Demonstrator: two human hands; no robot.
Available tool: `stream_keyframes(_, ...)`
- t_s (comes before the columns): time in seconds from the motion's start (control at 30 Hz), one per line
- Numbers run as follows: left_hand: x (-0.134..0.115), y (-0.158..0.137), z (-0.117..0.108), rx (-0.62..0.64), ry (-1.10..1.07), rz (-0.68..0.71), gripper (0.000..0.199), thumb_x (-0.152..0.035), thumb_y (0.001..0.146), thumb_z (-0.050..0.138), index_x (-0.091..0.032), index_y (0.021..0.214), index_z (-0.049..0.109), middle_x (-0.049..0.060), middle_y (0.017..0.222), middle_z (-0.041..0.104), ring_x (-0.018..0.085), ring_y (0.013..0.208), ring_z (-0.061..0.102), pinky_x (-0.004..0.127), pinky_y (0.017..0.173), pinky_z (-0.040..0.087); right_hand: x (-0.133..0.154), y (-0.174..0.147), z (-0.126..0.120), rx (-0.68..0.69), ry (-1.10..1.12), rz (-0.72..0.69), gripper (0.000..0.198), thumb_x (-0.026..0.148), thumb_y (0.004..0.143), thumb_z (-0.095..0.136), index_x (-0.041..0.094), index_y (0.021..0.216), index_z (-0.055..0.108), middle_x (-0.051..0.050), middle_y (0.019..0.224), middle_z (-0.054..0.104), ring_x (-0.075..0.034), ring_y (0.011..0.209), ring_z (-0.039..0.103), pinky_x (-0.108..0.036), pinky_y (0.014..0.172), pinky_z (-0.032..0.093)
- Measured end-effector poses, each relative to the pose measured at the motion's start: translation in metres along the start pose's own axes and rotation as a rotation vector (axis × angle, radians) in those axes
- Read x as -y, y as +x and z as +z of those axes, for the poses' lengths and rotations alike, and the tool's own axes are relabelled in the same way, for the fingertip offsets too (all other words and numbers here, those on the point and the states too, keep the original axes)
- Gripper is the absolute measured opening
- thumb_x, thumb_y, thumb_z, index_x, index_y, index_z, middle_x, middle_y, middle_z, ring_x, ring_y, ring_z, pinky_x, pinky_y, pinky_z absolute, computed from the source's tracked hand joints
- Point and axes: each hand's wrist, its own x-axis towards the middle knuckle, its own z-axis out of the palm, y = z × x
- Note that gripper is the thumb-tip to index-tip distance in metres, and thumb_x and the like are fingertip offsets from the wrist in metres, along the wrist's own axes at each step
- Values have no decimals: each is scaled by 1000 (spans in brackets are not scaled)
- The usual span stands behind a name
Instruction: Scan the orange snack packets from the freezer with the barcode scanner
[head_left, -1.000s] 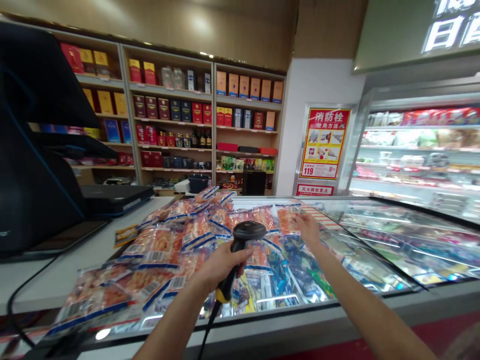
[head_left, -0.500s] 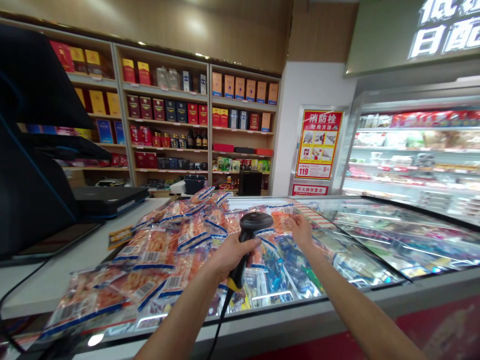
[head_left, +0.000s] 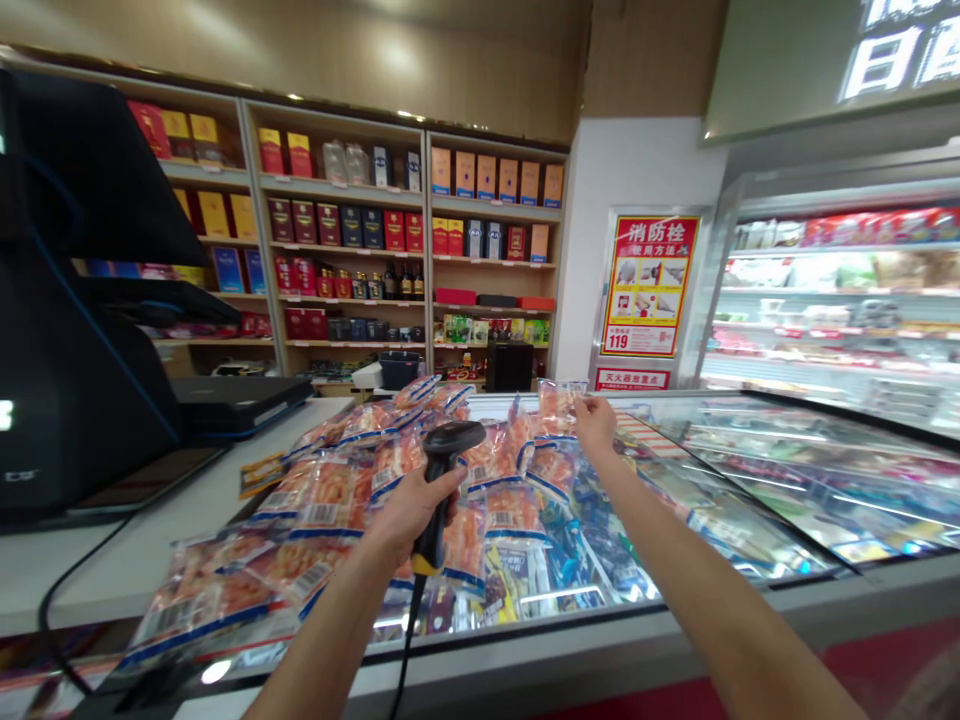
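My left hand point(head_left: 417, 508) is wrapped round the handle of a black and yellow barcode scanner point(head_left: 453, 437), its head pointing up and its cable hanging down. At the far side of the freezer top, my right hand point(head_left: 596, 425) pinches the upper right corner of a clear snack packet point(head_left: 559, 402) with orange-pink contents. That packet stands raised above the others. Between and left of my hands, several similar packets point(head_left: 330, 490) with blue edges and barcodes lie heaped, overlapping one another.
The packets rest on a glass-topped freezer point(head_left: 720, 480) with bagged goods visible beneath. To the left stands a black checkout terminal point(head_left: 82, 350) on a white counter point(head_left: 97, 570). Behind are shelves of boxed goods point(head_left: 341, 225); a refrigerated display point(head_left: 832, 300) is at right.
The scanner in my left hand has shifted left, away from my right hand. My right hand has lifted the pinched packet upward. The view has turned slightly.
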Motion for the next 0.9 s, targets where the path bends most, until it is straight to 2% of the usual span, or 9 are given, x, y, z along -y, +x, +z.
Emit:
stream_keyframes(0.13, 5, -3, -10, -29, -16, -27, 31, -42, 60, 60, -16, 60, 44, -5, 44, 47, 7, 38, 42, 19, 40, 34, 13, 8, 6, -25, -120, 13, 15, 31, 66, 45, 18, 66, 51, -5, 68, 59, -18, 64, 51, -28, 62, 35)
stream_keyframes(0.33, 10, -1, -10, -4, -30, -36, 30, -42, 63, 58, -16, 60, 44, -5, 44, 48, 6, 39, 43, 19, 42, 35, 11, 25, -15, -175, -67, 22, 18, 34, 67, 46, 16, 67, 52, -6, 68, 59, -17, 63, 51, -27, 62, 35)
stream_keyframes(0.4, 10, -1, -9, 19, -22, -24, 30, -41, 64, 57, -15, 60, 44, -4, 44, 48, 6, 39, 43, 19, 42, 35, 8, 24, -17, -168, -55, -2, 19, 33, 67, 45, 16, 68, 52, -5, 68, 59, -16, 63, 51, -27, 62, 36)
stream_keyframes(0.57, 11, -2, -2, 34, -23, -17, 28, -41, 65, 57, -16, 62, 43, -5, 44, 46, 7, 39, 42, 20, 42, 34, -11, -2, 0, 142, -207, -19, 21, 32, 68, 45, 15, 76, 55, -8, 75, 61, -19, 72, 54, -28, 67, 38)
stream_keyframes(0.63, 11, -3, 0, 19, -26, -25, 28, -40, 64, 57, -17, 63, 42, -6, 45, 46, 7, 40, 43, 19, 42, 35, -17, -17, 13, 278, -290, 15, 34, 35, 70, 44, 13, 95, 53, -10, 85, 61, -21, 81, 55, -30, 71, 38)
stream_keyframes(0.73, 10, -4, 2, 17, -15, -27, 28, -40, 64, 57, -17, 63, 42, -6, 45, 46, 7, 40, 43, 19, 42, 34, -16, -35, 31, 464, -344, 29, 56, 40, 74, 40, 8, 120, 35, -16, 105, 53, -24, 96, 50, -31, 77, 38)
stream_keyframes(0.8, 10, -4, 2, 24, -11, -23, 28, -40, 65, 57, -17, 63, 42, -6, 45, 45, 7, 40, 42, 20, 42, 35, -9, -42, 41, 510, -367, 34, 61, 41, 76, 36, 7, 126, 25, -19, 114, 46, -24, 102, 47, -32, 81, 37)
stream_keyframes(0.9, 9, -5, 1, 16, -6, -32, 27, -39, 65, 57, -17, 64, 42, -6, 46, 46, 7, 40, 42, 20, 42, 35, 4, -47, 55, 506, -407, 60, 56, 39, 79, 32, 16, 129, 21, -16, 119, 40, -25, 100, 49, -36, 81, 37)
